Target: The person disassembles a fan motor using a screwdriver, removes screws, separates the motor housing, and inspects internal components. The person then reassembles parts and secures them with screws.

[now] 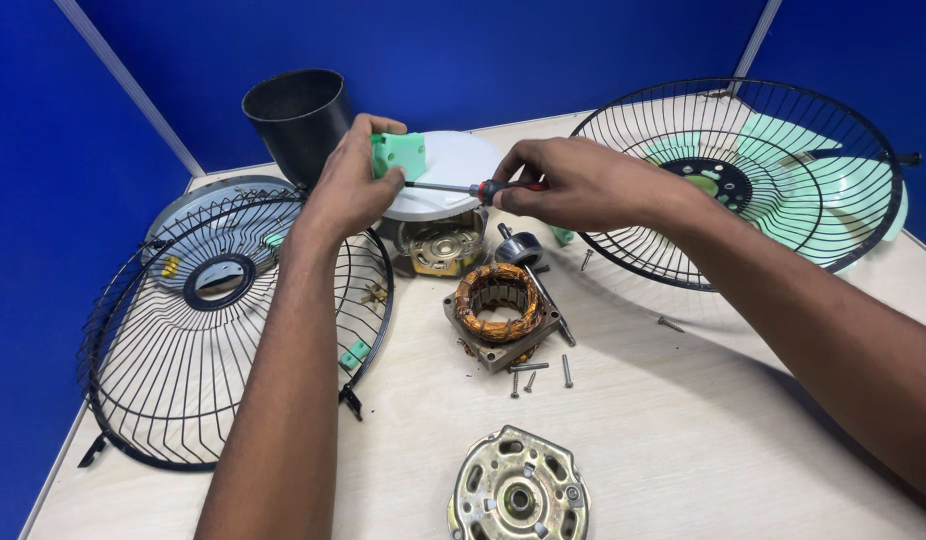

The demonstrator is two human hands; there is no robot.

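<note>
Screwdriver (470, 187) with a red and black handle lies level in our right hand (573, 185), fingers wrapped shut around the grip, its thin shaft pointing left into the green plastic block (399, 154). Our left hand (351, 185) is clamped on that block, thumb on top, holding it against the white round housing (453, 165) at the back middle of the table. We judge the block light, stiff and a little slick, and brittle at its corners, so it is best pinched across its flat sides as we do now; the screwdriver is rigid and its ribbed handle gives a sure hold.

Just in front sit a copper-wound stator (499, 312) and, nearer us, a metal motor end cover (519, 490), both heavy-looking. Loose screws (531, 368) lie beside the stator and could roll. The pale wood table (683, 440) is smooth, flanked by two black wire fan guards (183, 380), one holding the green fan blade (783, 170). A black tube (298, 115) stands behind, and blue partition walls (433, 50) close the corner.
</note>
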